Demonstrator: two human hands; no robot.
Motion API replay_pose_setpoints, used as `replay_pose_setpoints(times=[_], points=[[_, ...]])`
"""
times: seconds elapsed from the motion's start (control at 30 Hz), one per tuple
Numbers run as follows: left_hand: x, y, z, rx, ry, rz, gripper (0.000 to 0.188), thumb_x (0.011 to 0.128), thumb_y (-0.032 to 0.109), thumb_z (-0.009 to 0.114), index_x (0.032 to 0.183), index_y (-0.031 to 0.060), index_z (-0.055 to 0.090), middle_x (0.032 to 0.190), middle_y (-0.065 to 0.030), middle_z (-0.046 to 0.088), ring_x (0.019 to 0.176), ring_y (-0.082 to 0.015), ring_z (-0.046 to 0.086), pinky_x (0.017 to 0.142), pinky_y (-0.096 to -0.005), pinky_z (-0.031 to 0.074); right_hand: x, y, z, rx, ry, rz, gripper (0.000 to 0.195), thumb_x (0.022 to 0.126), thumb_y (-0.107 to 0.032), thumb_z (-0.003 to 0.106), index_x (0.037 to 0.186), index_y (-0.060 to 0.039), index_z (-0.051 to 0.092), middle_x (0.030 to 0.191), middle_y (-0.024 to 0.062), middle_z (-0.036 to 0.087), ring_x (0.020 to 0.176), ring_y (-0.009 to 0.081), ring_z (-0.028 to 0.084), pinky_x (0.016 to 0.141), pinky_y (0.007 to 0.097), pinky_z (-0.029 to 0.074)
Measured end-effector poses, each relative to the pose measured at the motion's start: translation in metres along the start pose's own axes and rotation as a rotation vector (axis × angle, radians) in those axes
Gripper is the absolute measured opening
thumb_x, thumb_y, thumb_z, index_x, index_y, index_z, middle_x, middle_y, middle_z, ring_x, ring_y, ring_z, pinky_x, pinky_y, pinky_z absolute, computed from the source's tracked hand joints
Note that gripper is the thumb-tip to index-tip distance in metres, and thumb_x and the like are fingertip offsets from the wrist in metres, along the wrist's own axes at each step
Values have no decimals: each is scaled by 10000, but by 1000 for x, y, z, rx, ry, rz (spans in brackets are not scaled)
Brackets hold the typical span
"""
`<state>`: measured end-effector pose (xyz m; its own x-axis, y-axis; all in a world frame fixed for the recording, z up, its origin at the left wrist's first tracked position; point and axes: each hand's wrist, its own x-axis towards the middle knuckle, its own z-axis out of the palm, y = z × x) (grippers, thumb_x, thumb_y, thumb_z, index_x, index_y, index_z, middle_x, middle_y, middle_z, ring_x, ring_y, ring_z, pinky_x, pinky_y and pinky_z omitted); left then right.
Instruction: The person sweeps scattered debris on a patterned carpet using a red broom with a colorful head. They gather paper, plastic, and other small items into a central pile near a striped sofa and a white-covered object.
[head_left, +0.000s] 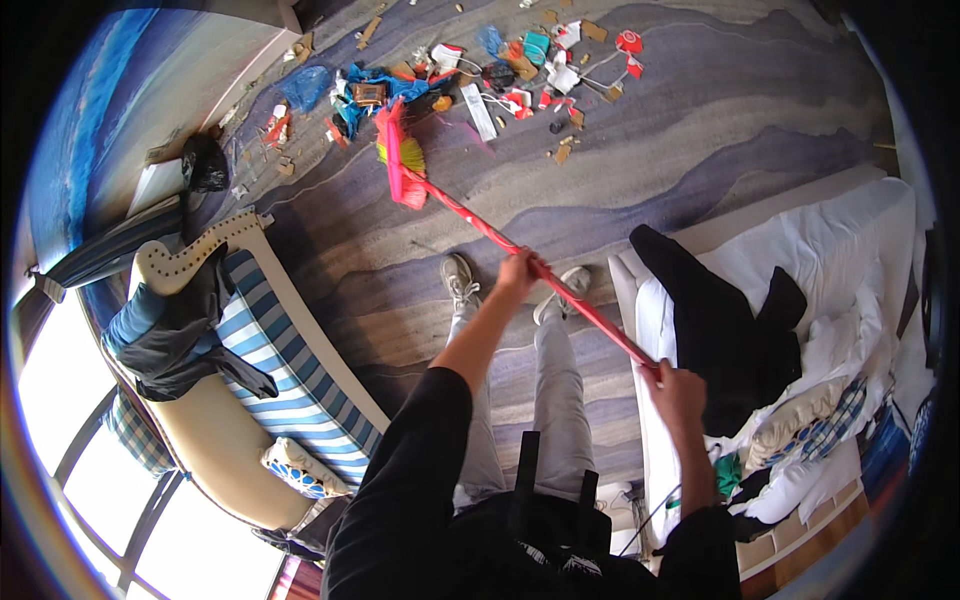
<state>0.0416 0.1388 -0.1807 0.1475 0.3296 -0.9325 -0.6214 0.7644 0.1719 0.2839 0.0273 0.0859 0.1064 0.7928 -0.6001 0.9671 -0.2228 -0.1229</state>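
A broom with a red handle slants across the view in front of me. My left hand is closed around the middle of the handle. Its upper end sits in the grip of my right hand, near the bed. Pink and yellow bristles form the broom head, which is down at the carpet, beside the near edge of a strip of scattered litter. In that litter are a blue plastic bag, a brown box-like item, a white strip and cardboard scraps.
To the left stands a sofa with a blue-and-white striped seat, a dark garment draped over its arm. A bed with white bedding is on the right, bearing black clothing. By the wall lies a black plastic bag.
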Motion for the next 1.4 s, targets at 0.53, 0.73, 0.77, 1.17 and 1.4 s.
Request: replay_pose_setpoints(times=[0.53, 0.73, 0.77, 1.17, 1.4], points=[[-11, 101, -20, -142, 8, 238, 137, 879, 119, 467, 759, 55, 458, 664, -87, 492, 619, -243, 518, 612, -393, 487, 49, -36, 10, 415, 21, -214, 205, 860, -264, 588, 931, -73, 580, 616, 124, 610, 535, 310, 606, 473, 393, 464], [-74, -108, 31, -35, -187, -112, 203, 850, 214, 482, 761, 41, 538, 769, -155, 586, 741, -303, 588, 684, -426, 503, -85, 125, 45, 159, 9, 208, 256, 903, -294, 502, 809, -93, 630, 619, 181, 595, 584, 367, 603, 519, 471, 460], [-85, -147, 43, 3, -84, -199, 204, 851, 221, 498, 780, 37, 551, 762, -146, 595, 757, -293, 595, 710, -420, 509, -120, 150, 51, 210, 23, 265, 268, 904, -289, 495, 796, -80, 625, 620, 186, 591, 583, 380, 595, 520, 490, 443], [-138, -328, 168, 397, -135, -392, 226, 888, 234, 491, 803, 39, 566, 693, -108, 620, 621, -236, 628, 581, -342, 527, -263, 242, -24, 164, -26, 439, 332, 891, -306, 512, 692, -50, 580, 596, 173, 567, 572, 380, 570, 515, 475, 417], [11, -125, 131, 348, -68, -26, 216, 883, 206, 491, 772, 29, 547, 667, -118, 593, 574, -230, 595, 503, -353, 487, -44, 143, -16, 152, 60, 97, 269, 888, -316, 538, 769, -79, 584, 547, 162, 563, 514, 359, 574, 469, 451, 448]])
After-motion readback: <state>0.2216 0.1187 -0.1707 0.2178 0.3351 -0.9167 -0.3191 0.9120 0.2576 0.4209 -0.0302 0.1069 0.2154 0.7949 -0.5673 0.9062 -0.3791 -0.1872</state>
